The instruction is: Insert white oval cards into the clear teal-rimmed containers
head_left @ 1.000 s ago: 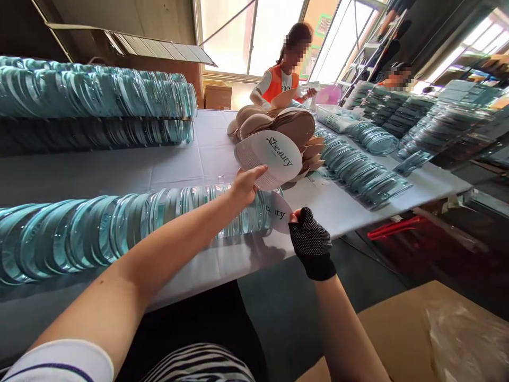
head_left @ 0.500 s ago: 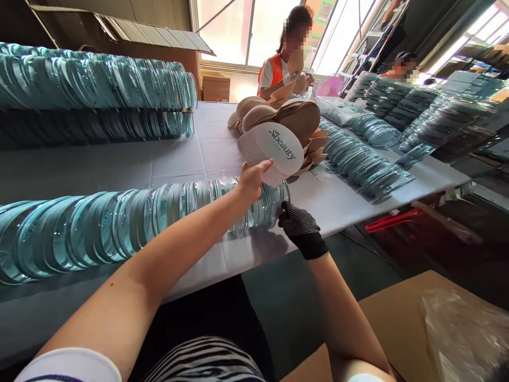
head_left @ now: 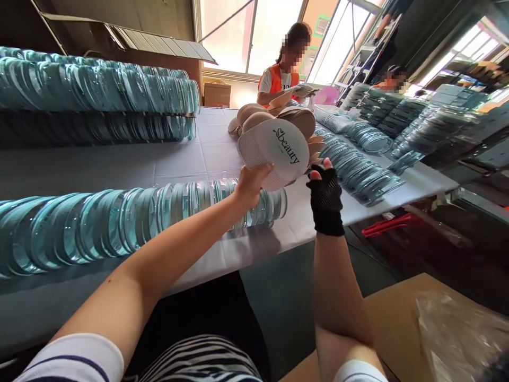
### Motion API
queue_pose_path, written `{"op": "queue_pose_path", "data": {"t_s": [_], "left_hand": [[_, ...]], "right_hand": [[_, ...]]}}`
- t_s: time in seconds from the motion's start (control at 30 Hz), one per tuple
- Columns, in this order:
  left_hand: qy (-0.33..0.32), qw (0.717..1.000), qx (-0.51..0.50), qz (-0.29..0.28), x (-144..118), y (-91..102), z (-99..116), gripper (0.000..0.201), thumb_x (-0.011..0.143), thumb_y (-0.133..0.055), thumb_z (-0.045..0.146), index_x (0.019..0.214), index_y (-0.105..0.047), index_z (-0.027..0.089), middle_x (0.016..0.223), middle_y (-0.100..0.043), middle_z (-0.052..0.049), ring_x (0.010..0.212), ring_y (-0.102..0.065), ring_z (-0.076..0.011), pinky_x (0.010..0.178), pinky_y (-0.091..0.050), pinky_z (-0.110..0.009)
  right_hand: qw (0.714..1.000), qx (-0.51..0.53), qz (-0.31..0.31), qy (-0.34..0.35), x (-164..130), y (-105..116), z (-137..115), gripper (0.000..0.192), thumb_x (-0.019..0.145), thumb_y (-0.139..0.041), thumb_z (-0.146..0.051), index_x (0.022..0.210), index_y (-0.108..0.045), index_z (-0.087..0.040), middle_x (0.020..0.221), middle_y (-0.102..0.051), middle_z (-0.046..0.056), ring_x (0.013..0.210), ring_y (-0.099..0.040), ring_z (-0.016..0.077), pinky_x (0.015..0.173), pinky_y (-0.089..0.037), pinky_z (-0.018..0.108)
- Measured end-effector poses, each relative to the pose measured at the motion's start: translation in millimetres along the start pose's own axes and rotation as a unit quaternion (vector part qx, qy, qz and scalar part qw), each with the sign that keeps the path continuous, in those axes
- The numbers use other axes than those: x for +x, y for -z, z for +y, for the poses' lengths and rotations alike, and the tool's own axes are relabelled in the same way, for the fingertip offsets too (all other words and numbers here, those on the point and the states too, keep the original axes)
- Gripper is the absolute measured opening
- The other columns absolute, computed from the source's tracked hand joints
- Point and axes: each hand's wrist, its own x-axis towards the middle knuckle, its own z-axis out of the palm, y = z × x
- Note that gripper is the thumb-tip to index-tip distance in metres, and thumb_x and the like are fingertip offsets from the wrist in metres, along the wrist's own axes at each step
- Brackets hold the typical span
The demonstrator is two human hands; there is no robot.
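My left hand is closed around the near edge of a fanned stack of oval white cards, its thumb on top. The front card carries green "beauty" lettering. To the right of the stack is my right hand, in a black glove that leaves the fingertips bare. Its thumb and forefinger tips are a little apart, with nothing seen between them. Beneath my left forearm a long row of clear, bluish round lids or bowls lies on its side; their exact kind is unclear.
Brown oval pieces are heaped behind the cards on the white-covered table. More bluish rows stand at left and others at right. Across the table a person in an orange vest handles something. A cardboard box is at lower right.
My right hand has left the end of the nearest row and risen to the right of the cards. The left hand keeps its hold. The far person's hands have lowered.
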Motion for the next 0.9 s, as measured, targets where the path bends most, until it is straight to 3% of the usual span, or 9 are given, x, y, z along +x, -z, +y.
{"op": "queue_pose_path", "data": {"t_s": [0.07,0.13,0.27,0.4,0.47,0.53,0.63,0.8,0.9], "left_hand": [[-0.008,1.000,0.014,-0.018,-15,4.7,7,0.026,0.063,-0.075,0.022,0.088,-0.071,0.017,0.089,-0.073,-0.003,0.088,-0.066,-0.0215,0.081,-0.051,-0.035],[-0.012,0.999,0.029,-0.015,-26,11.1,10,0.023,0.061,-0.075,0.023,0.083,-0.071,0.017,0.084,-0.072,-0.003,0.085,-0.066,-0.0216,0.079,-0.051,-0.035],[-0.009,0.999,0.035,-0.024,-30,23.1,13,0.027,0.055,-0.077,0.022,0.081,-0.070,0.016,0.080,-0.072,-0.004,0.084,-0.066,-0.0239,0.078,-0.051,-0.036],[-0.025,0.999,0.033,0.013,-15,33.4,25,0.034,0.055,-0.079,0.026,0.085,-0.070,0.016,0.085,-0.072,-0.005,0.090,-0.066,-0.0254,0.080,-0.051,-0.036],[-0.047,0.998,0.020,0.034,-4,40.0,32,0.037,0.054,-0.080,0.026,0.088,-0.070,0.017,0.087,-0.072,-0.005,0.094,-0.066,-0.0253,0.083,-0.051,-0.036],[-0.057,0.998,-0.004,0.037,7,46.9,36,0.040,0.055,-0.080,0.024,0.093,-0.069,0.017,0.090,-0.073,-0.005,0.098,-0.065,-0.0251,0.086,-0.050,-0.036],[-0.049,0.998,-0.008,0.048,16,53.9,33,0.039,0.056,-0.078,0.022,0.094,-0.070,0.017,0.094,-0.073,-0.005,0.101,-0.064,-0.0248,0.089,-0.049,-0.036],[-0.055,0.997,0.024,0.049,14,54.6,25,0.037,0.056,-0.078,0.020,0.093,-0.071,0.019,0.097,-0.073,-0.003,0.103,-0.063,-0.0244,0.093,-0.046,-0.036],[-0.067,0.996,0.018,0.047,12,53.5,25,0.038,0.055,-0.077,0.020,0.093,-0.072,0.017,0.096,-0.073,-0.005,0.100,-0.064,-0.0246,0.092,-0.047,-0.037]], "right_hand": [[0.998,-0.050,0.024,0.039,0,-5,-12,0.055,0.092,-0.040,-0.045,0.138,-0.046,-0.016,0.136,-0.052,0.017,0.117,-0.056,0.0262,0.092,-0.048,0.040],[0.994,-0.071,0.058,0.066,-7,-14,-29,0.055,0.092,-0.040,-0.043,0.139,-0.046,-0.016,0.138,-0.051,0.016,0.124,-0.051,0.0266,0.097,-0.045,0.041],[0.989,-0.087,0.117,0.022,-23,-28,-51,0.049,0.090,-0.040,-0.046,0.120,-0.060,-0.013,0.113,-0.064,0.018,0.104,-0.061,0.0295,0.083,-0.050,0.042],[0.972,-0.126,0.190,-0.057,-46,-2,-48,0.050,0.087,-0.043,-0.051,0.109,-0.061,-0.010,0.098,-0.066,0.021,0.088,-0.063,0.0309,0.067,-0.048,0.038],[0.972,-0.183,0.139,-0.049,-69,23,-44,0.049,0.085,-0.046,-0.054,0.101,-0.063,-0.011,0.086,-0.066,0.019,0.076,-0.063,0.0295,0.057,-0.043,0.034],[0.970,-0.240,0.020,-0.023,-96,44,-44,0.044,0.086,-0.047,-0.054,0.092,-0.065,-0.014,0.072,-0.065,0.015,0.061,-0.060,0.0258,0.050,-0.036,0.031],[0.953,-0.277,-0.123,0.024,-123,51,-50,0.041,0.093,-0.038,-0.046,0.094,-0.065,-0.015,0.070,-0.067,0.011,0.055,-0.058,0.0208,0.048,-0.031,0.027],[0.914,-0.353,-0.197,0.017,-109,-4,-55,0.034,0.096,-0.037,-0.035,0.111,-0.060,-0.015,0.074,-0.068,0.008,0.057,-0.060,0.0185,0.050,-0.024,0.027],[0.906,-0.361,-0.218,0.041,-96,-34,-50,0.038,0.098,-0.037,-0.040,0.119,-0.056,-0.013,0.074,-0.069,0.008,0.062,-0.063,0.0199,0.052,-0.025,0.027]]}}
